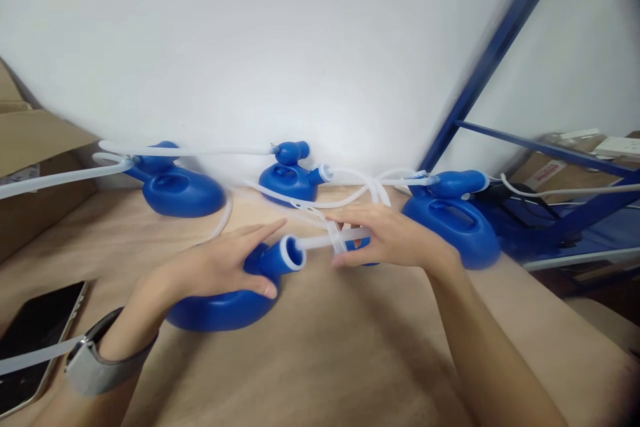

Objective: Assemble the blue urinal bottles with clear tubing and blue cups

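Note:
My left hand (225, 263) is wrapped over a blue urinal bottle (225, 310) at the front, thumb along its side. The bottle lies on the table with its open, white-rimmed neck (293, 255) facing right. From that mouth a whitish plastic tube (315, 242) runs into my right hand (385, 233), whose thumb and fingers close around it and a translucent cap (337, 237). Beneath the right hand a small blue part (367, 253) shows, mostly hidden.
More blue bottles with white hoses stand at the left (185, 197), back middle (287, 183) and right (453, 227). A phone (40, 340) lies front left. A cardboard box (45, 173) borders the left, a blue metal frame (495, 47) the right, and a white wall (300, 47) the back.

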{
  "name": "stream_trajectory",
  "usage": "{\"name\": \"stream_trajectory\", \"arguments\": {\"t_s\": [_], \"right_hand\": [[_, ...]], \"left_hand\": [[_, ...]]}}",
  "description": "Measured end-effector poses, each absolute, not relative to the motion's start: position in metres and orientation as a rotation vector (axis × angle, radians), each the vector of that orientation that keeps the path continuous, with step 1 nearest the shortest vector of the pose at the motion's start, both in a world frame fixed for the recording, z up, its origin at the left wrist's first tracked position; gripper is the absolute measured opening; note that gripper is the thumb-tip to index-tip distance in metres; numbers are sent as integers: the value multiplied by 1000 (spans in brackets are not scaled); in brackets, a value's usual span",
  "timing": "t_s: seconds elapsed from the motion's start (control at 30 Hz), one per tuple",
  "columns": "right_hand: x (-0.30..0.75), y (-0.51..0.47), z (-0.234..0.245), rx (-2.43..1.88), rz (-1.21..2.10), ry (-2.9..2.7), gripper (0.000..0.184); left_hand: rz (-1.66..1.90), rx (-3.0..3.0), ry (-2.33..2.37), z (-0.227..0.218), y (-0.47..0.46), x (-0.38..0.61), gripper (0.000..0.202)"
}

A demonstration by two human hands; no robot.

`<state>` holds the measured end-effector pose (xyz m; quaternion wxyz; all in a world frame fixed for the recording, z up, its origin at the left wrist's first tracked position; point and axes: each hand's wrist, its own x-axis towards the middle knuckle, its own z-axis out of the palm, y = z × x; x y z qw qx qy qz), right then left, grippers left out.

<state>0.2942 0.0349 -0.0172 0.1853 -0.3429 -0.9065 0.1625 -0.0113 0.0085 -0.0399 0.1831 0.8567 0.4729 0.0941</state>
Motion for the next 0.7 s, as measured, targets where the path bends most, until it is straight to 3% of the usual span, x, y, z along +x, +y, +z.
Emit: {"name": "stream_trajectory", "arguments": {"t_s": [0.07,0.17,0.3,0.7], "right_hand": [[290,34,-20,-963,439,-2580,70],[276,34,-30,-947,355,-2642,76],[256,34,-51,-927,197,-2615,83],[243,34,-78,-843,-57,-2529,74]], "left_hand": [[106,2401,1378,-41,10,-16,89],[90,2438,1462,-42,12,-13,66],[33,2518,1537,-42,12,-1,52],[71,2572,1479,-47,14,1,47]]}}
